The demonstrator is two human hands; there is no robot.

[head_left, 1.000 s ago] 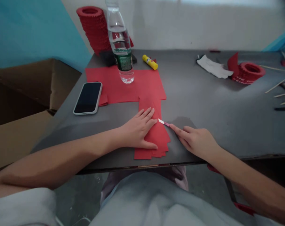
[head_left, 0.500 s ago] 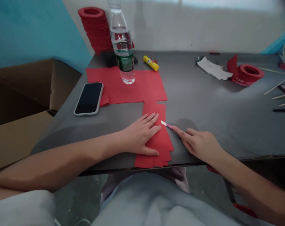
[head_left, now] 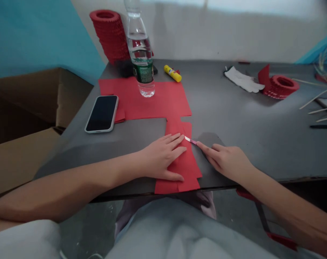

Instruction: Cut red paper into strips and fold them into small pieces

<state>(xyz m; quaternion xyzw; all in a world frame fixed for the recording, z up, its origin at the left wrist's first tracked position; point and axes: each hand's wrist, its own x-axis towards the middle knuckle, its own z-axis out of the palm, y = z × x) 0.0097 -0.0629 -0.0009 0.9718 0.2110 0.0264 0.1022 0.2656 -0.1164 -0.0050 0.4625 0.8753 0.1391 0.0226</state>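
Several red paper sheets lie stacked at the desk's near edge. I see my left hand spread flat on them, pressing down. My right hand pinches a small pink-handled blade, its tip at the stack's right edge just beside my left fingertips. Beyond lie larger red sheets, a water bottle and a phone.

The left hand lies flat over part of the red paper stack, hiding the sheets beneath its palm. The right hand covers most of the small cutter, leaving only its tip visible. Far beyond the left hand, the water bottle loses its cap to the picture's top edge. The sticks right of the right hand run off the frame.
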